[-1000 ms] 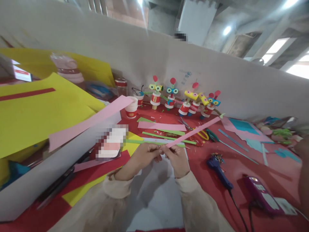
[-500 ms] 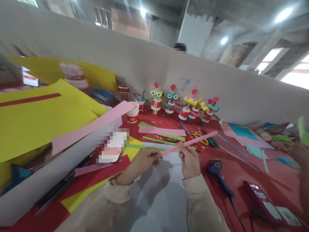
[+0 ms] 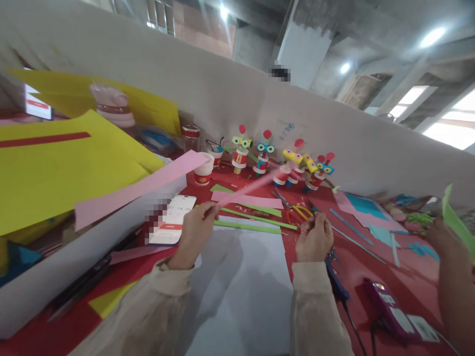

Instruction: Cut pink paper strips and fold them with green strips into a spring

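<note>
- The left hand (image 3: 195,232) pinches one end of a long, narrow pink paper strip (image 3: 252,187) between thumb and fingers
- That strip, blurred along its length, slants up and to the right from the fingertips, above a wider pink paper piece (image 3: 270,203) on the red tabletop (image 3: 363,267)
- The right hand (image 3: 315,240) is well apart from the left, its fingers curled in and bunched at the tips; whether they grip anything I cannot tell
- Between the forearms lies a large white paper sheet (image 3: 248,287), with a thin light-green paper strip (image 3: 248,227) across its far edge
- Just beside the left hand lies a white-screened phone (image 3: 172,225)
- Near the right hand are yellow-handled scissors (image 3: 302,211) and a dark-blue glue gun (image 3: 336,282), partly hidden by the wrist
- Five small figures (image 3: 240,159) of red-and-white paper cups stand in a row by the pale partition (image 3: 230,99), a stack of similar cups (image 3: 203,173) to their left
- At the far right another person's hand (image 3: 440,237) is beside a curved light-green paper piece (image 3: 458,222)
</note>
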The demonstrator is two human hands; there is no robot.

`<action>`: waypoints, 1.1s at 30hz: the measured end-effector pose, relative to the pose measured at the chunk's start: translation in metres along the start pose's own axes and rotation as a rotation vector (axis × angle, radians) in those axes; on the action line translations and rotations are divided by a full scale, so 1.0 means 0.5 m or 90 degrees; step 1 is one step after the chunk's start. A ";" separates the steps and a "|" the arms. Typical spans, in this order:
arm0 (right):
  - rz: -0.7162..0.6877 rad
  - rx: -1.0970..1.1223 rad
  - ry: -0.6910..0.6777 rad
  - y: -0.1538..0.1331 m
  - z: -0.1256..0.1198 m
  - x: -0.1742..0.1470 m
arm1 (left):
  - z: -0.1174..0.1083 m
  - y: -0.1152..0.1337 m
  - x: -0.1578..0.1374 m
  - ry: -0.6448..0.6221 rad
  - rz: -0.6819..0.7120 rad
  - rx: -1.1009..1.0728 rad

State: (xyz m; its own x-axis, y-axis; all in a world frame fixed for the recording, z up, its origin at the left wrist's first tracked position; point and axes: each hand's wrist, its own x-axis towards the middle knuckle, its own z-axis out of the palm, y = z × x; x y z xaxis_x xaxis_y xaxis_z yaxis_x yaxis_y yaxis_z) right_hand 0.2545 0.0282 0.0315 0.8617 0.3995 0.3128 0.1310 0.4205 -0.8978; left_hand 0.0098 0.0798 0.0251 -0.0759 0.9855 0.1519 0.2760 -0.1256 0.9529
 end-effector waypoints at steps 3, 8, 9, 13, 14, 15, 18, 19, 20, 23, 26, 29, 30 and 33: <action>-0.090 -0.219 -0.176 0.017 -0.010 0.017 | -0.003 0.002 0.007 -0.005 -0.035 -0.148; -0.339 -0.618 -0.402 0.095 -0.032 0.011 | 0.003 0.009 0.005 -0.060 -0.070 -0.341; -0.383 -0.648 -0.386 0.109 -0.037 0.009 | 0.005 0.011 0.003 -0.059 -0.065 -0.350; -0.500 -0.665 -0.338 0.122 -0.049 0.008 | 0.009 0.021 -0.009 -0.037 -0.075 -0.348; -0.511 -0.664 -0.338 0.115 -0.049 0.009 | 0.010 0.023 -0.012 -0.037 -0.089 -0.347; -0.514 -0.663 -0.341 0.106 -0.048 0.010 | 0.012 0.024 -0.015 -0.045 -0.106 -0.346; -0.461 -0.643 -0.312 0.074 -0.041 0.007 | 0.019 0.019 -0.021 -0.075 -0.145 -0.345; -0.416 -0.620 -0.289 0.064 -0.037 0.003 | 0.023 0.015 -0.022 -0.088 -0.151 -0.346; -0.354 -0.584 -0.268 0.055 -0.031 -0.004 | 0.026 0.010 -0.023 -0.102 -0.152 -0.348; -0.093 -0.353 -0.257 0.039 -0.003 -0.045 | 0.038 0.000 -0.028 -0.134 -0.146 -0.369; 0.134 -0.071 -0.274 0.035 0.033 -0.111 | 0.052 0.001 -0.041 -0.157 -0.144 -0.394; 0.225 0.012 -0.311 0.038 0.056 -0.174 | 0.065 0.009 -0.058 -0.218 -0.158 -0.391; 0.239 0.026 -0.315 0.040 0.059 -0.190 | 0.069 0.011 -0.063 -0.256 -0.160 -0.380; 0.308 0.076 -0.319 0.045 0.059 -0.214 | 0.077 0.014 -0.070 -0.344 -0.109 -0.334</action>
State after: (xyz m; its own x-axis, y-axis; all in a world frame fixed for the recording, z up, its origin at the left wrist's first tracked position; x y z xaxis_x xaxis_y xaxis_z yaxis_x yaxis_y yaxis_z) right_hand 0.1507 0.0187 -0.0131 0.4763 0.8791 0.0187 -0.2893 0.1768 -0.9408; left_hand 0.0510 0.0489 0.0162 0.4391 0.8979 -0.0302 -0.1978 0.1294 0.9717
